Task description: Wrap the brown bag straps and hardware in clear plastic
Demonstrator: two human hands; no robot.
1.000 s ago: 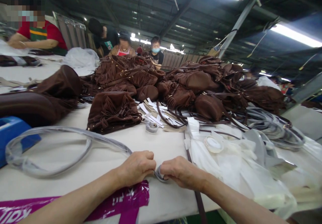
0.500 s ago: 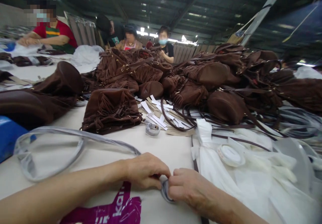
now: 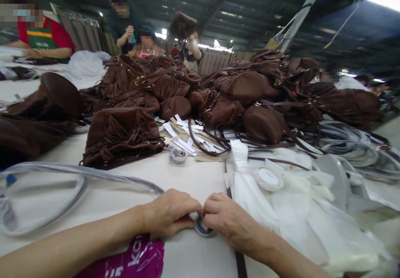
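Note:
My left hand (image 3: 173, 212) and my right hand (image 3: 229, 221) meet low in the middle of the view, fingertips almost touching. Between them is a small coil of plastic-wrapped strap (image 3: 202, 228), pinched from both sides; the fingers cover most of it. A long plastic-sleeved strap (image 3: 103, 173) loops over the table at left and runs up to the back of my left hand, where its end is hidden. Beyond my hands lies another small rolled strap (image 3: 178, 156). Under my left forearm is a purple plastic bag (image 3: 140, 257) with white lettering.
Brown fringed bags (image 3: 121, 134) are heaped across the table (image 3: 156, 170). Paper strips (image 3: 183, 138) lie before them. On the right are white plastic bags (image 3: 300, 203), a tape roll (image 3: 268, 179) and bundled wrapped straps (image 3: 353, 147). Several people work beyond the heap; one (image 3: 190, 51) has a brown bag raised.
The view has swung right, so the scene sits further left. Both hands keep their pinch on the coil. A person at the back now has a brown bag lifted high.

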